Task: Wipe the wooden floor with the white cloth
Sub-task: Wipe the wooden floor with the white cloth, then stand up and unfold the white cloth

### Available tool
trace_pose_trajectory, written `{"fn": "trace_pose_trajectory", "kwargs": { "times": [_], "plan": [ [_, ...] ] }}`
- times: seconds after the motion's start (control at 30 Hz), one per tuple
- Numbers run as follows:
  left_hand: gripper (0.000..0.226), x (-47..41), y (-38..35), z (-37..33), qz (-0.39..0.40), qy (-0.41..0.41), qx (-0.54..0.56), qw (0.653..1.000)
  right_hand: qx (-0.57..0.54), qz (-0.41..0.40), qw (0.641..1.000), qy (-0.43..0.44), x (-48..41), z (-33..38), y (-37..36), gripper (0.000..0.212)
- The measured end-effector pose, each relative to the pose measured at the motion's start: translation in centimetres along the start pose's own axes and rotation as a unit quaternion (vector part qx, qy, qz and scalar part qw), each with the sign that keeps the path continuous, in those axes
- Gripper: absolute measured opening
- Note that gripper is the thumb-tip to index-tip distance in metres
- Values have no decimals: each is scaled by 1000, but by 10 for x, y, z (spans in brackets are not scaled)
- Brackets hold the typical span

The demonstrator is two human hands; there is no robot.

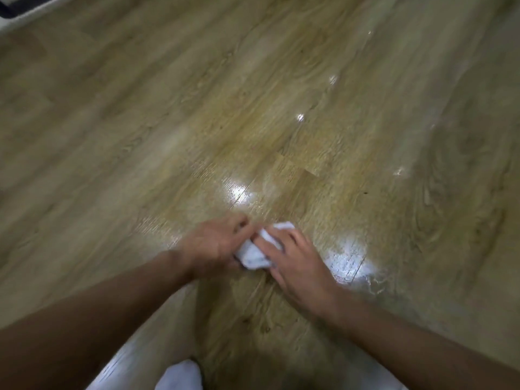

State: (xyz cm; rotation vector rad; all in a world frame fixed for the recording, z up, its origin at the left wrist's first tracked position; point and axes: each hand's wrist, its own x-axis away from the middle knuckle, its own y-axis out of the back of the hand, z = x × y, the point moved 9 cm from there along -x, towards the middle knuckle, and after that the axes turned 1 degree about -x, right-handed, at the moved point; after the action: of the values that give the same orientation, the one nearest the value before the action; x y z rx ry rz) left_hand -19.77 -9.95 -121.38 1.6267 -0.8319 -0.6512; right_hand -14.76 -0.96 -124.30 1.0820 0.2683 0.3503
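Note:
A small crumpled white cloth [254,253] sits bunched between my two hands, low over the wooden floor [253,108]. My left hand [212,244] grips its left side with curled fingers. My right hand [292,257] lies over its right side, fingers spread across the fabric. Most of the cloth is hidden under the fingers. The view is blurred by motion.
Glossy wet-looking patches [347,261] shine on the planks just right of my hands and ahead of them. A white-clad knee or foot [180,375] shows at the bottom edge. A pale baseboard with a dark object [17,7] is at the far top left.

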Motion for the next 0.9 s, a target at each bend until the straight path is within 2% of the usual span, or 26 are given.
{"fn": "trace_pose_trajectory", "kwargs": {
  "times": [0.07,0.1,0.17,0.27,0.33,0.43,0.57,0.63,0.73,0.83,0.9],
  "plan": [
    [58,13,-16,-30,23,-60,22,998,28,35,995,89,34,-2,1,60],
    [56,17,-23,-35,27,-60,43,997,37,45,989,133,35,-9,3,59],
    [53,14,-24,-20,10,15,125,992,15,67,986,149,12,-27,7,57],
    [48,-2,3,34,-76,198,209,955,-103,19,995,4,-51,-47,38,52],
    [40,-14,30,62,-111,280,232,925,-127,-4,988,-84,-80,-53,66,42],
    [31,-27,88,76,-160,309,240,906,-111,-15,982,-155,-105,-43,118,25],
    [23,-30,174,83,-184,355,319,859,-91,-60,973,-203,-115,-19,203,22],
    [28,-31,220,76,-157,357,275,879,-164,-69,955,-235,-118,3,250,19],
    [41,-27,281,56,-43,344,216,913,-247,-33,934,-256,-126,51,323,22],
    [40,-20,373,38,-6,346,233,909,-307,22,913,-269,-139,114,403,19],
    [56,-20,448,10,4,329,278,902,-360,41,878,-313,-144,157,462,14]
  ]
}}
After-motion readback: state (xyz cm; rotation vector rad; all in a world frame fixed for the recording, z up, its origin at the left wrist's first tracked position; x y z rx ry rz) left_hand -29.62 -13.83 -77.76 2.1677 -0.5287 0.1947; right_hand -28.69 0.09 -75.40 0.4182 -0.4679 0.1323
